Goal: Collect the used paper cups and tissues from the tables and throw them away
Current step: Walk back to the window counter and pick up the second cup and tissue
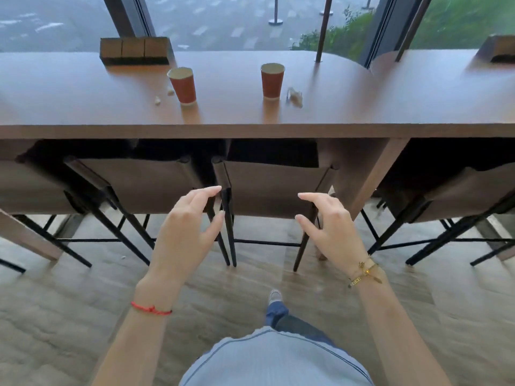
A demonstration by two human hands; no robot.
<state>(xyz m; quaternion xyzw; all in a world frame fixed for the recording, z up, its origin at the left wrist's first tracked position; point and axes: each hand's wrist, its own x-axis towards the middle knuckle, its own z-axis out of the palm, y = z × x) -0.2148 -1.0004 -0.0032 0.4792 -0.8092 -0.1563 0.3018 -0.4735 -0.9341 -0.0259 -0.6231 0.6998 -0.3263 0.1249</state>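
Two red paper cups stand upright on the long brown counter (362, 107): the left cup (182, 84) and the right cup (272, 80). A crumpled tissue (294, 96) lies just right of the right cup. Two small tissue scraps (158, 100) lie left of the left cup. My left hand (189, 229) and my right hand (328, 227) hover in front of me, well short of the counter and below its edge, over the stool backs. Both hands hold nothing, with fingers loosely spread.
Brown-backed stools (273, 188) with thin black legs are tucked under the counter between me and the cups. A brown box (133, 51) sits at the back left by the window, another (501, 51) at far right. A black pole (320, 32) rises from the counter. A small scrap (122, 257) lies on the wood floor.
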